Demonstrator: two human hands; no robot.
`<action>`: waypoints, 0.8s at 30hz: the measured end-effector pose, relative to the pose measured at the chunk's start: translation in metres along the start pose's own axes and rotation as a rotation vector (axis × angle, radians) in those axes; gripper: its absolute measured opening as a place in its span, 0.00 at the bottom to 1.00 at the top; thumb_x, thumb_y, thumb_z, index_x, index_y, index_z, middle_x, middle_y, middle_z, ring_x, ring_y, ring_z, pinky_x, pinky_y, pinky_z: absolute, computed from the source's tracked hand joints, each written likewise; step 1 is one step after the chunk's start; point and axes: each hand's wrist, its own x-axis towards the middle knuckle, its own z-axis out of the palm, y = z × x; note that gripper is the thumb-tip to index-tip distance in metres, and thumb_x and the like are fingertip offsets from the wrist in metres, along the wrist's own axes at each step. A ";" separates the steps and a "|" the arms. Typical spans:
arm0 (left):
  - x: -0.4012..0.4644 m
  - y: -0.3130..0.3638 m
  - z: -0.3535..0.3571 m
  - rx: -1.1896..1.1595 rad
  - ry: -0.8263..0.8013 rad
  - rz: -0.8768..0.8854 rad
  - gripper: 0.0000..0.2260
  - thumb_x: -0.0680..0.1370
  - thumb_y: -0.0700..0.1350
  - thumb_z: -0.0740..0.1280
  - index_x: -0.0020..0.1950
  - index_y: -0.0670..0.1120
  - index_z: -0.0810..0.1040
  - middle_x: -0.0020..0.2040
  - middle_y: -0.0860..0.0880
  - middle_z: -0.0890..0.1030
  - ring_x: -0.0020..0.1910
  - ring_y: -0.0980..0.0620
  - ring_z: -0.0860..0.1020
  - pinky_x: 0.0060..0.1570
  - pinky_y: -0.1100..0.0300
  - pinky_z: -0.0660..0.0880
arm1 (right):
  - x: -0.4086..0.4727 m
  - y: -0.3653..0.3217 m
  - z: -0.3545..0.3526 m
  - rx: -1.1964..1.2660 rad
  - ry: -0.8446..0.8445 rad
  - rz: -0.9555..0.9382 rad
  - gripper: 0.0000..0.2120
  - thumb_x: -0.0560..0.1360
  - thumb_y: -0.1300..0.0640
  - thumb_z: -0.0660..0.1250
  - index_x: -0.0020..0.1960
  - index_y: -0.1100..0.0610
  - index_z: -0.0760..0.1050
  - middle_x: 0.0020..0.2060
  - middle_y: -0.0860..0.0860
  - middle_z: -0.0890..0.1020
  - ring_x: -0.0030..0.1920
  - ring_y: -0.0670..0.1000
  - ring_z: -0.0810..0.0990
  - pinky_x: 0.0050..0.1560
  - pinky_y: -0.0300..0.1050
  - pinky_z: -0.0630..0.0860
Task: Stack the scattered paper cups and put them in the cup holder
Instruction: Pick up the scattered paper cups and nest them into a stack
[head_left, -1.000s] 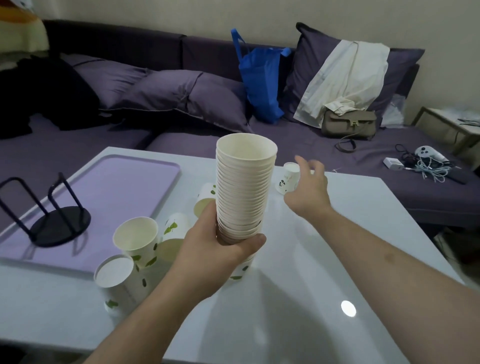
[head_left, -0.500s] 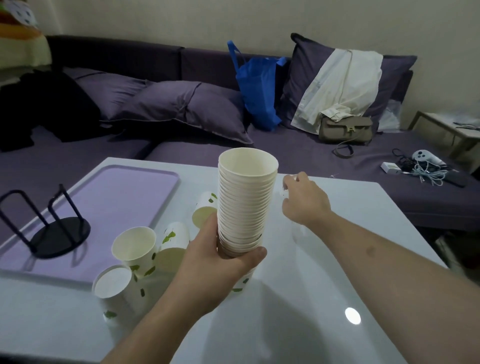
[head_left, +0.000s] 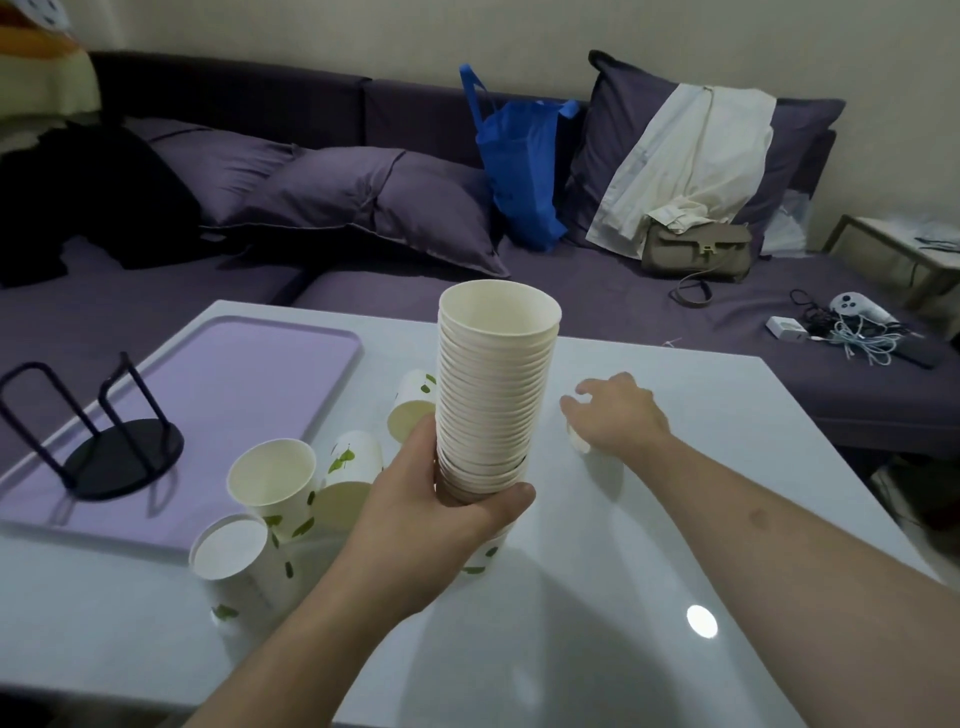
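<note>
My left hand (head_left: 441, 514) grips a tall stack of white paper cups (head_left: 493, 384) near its base, holding it upright above the table. My right hand (head_left: 618, 415) lies over a single paper cup (head_left: 577, 440) on the table to the right of the stack, fingers curled round it; the cup is mostly hidden. Loose cups with green leaf prints sit left of the stack: one upright (head_left: 275, 478), one lying with its mouth toward me (head_left: 228, 545), another on its side (head_left: 353, 462) and one behind (head_left: 413, 410). The black wire cup holder (head_left: 109, 447) stands on the left.
A lilac tray (head_left: 234, 384) under the cup holder covers the left of the white table (head_left: 597, 597). Behind the table runs a purple sofa with pillows, a blue bag (head_left: 519, 171), a handbag (head_left: 696, 249), and cables with a controller (head_left: 852, 322).
My right hand has closed over the single cup at the far side and drawn it nearer, beside the stack. The left hand keeps the stack steady.
</note>
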 end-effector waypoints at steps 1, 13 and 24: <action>0.000 -0.001 0.000 0.002 0.002 -0.003 0.26 0.72 0.50 0.83 0.66 0.63 0.78 0.56 0.65 0.87 0.54 0.66 0.84 0.55 0.61 0.81 | -0.002 -0.002 0.000 -0.030 -0.015 0.007 0.33 0.80 0.35 0.60 0.81 0.46 0.66 0.77 0.55 0.66 0.75 0.63 0.67 0.69 0.59 0.71; -0.005 -0.003 0.000 0.020 0.009 -0.010 0.26 0.72 0.50 0.84 0.65 0.64 0.78 0.55 0.64 0.87 0.53 0.66 0.84 0.59 0.52 0.84 | -0.081 -0.013 -0.047 0.551 0.042 -0.012 0.53 0.59 0.33 0.79 0.77 0.52 0.65 0.62 0.51 0.79 0.57 0.54 0.84 0.58 0.57 0.84; -0.015 -0.001 0.003 0.040 0.001 0.009 0.24 0.68 0.57 0.81 0.61 0.62 0.78 0.52 0.58 0.87 0.51 0.54 0.86 0.54 0.42 0.86 | -0.179 -0.072 -0.156 0.557 0.383 -0.822 0.47 0.66 0.51 0.86 0.79 0.47 0.66 0.69 0.47 0.75 0.69 0.48 0.76 0.72 0.48 0.74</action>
